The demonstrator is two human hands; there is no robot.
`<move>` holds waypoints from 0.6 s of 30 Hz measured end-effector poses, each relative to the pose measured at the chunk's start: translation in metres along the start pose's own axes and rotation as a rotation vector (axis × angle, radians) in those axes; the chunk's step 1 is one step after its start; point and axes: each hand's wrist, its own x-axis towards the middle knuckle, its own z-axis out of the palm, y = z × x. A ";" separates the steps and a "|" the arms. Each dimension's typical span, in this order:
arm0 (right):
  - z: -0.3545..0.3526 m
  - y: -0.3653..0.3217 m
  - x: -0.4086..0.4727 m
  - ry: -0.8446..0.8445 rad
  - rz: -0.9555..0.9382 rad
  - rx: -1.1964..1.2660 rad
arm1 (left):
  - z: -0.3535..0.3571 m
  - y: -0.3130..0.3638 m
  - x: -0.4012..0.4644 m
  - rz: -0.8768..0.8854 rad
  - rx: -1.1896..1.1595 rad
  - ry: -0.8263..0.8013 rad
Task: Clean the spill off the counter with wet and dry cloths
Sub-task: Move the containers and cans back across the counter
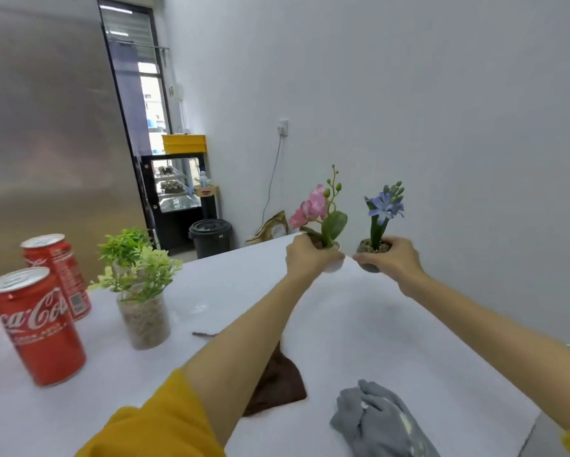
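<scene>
A brown cloth [278,384] lies on the white counter [369,328], partly hidden under my left forearm. A crumpled grey cloth [375,420] lies to its right near the front edge. A faint wet patch [196,308] shows mid-counter. At the counter's far end my left hand [305,257] grips the small white pot of a pink flower plant [319,209]. Beside it my right hand [394,258] grips the grey pot of a blue flower plant [384,209].
Two full red cola cans [41,328] [57,275] and the edge of a third stand at the left. A green plant in a clear pebble-filled pot [138,288] stands next to them. A black bin [211,237] and a display cabinet [174,192] are beyond the counter.
</scene>
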 end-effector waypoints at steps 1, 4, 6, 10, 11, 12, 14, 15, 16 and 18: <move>0.014 -0.012 0.003 -0.049 -0.029 0.023 | -0.021 -0.002 0.004 0.005 0.036 0.048; 0.062 -0.043 0.011 -0.173 -0.094 0.041 | -0.076 -0.021 0.006 -0.055 0.150 0.172; 0.097 -0.057 0.014 -0.261 -0.106 0.072 | -0.102 -0.041 -0.002 -0.123 0.201 0.233; 0.161 -0.070 0.012 -0.452 -0.099 0.054 | -0.126 -0.073 -0.025 -0.189 0.211 0.268; 0.174 -0.074 0.009 -0.496 -0.110 0.049 | -0.129 -0.079 -0.029 -0.203 0.208 0.264; 0.188 -0.074 0.009 -0.534 -0.116 0.044 | -0.130 -0.084 -0.032 -0.208 0.200 0.264; 0.213 -0.069 0.010 -0.605 -0.107 0.050 | -0.133 -0.095 -0.035 -0.219 0.192 0.265; 0.224 -0.064 0.012 -0.626 -0.109 0.040 | -0.133 -0.100 -0.036 -0.217 0.203 0.264; 0.235 -0.057 0.017 -0.629 -0.117 0.032 | -0.135 -0.105 -0.035 -0.203 0.226 0.269; 0.256 -0.047 0.025 -0.656 -0.056 0.075 | -0.135 -0.110 -0.036 -0.175 0.270 0.286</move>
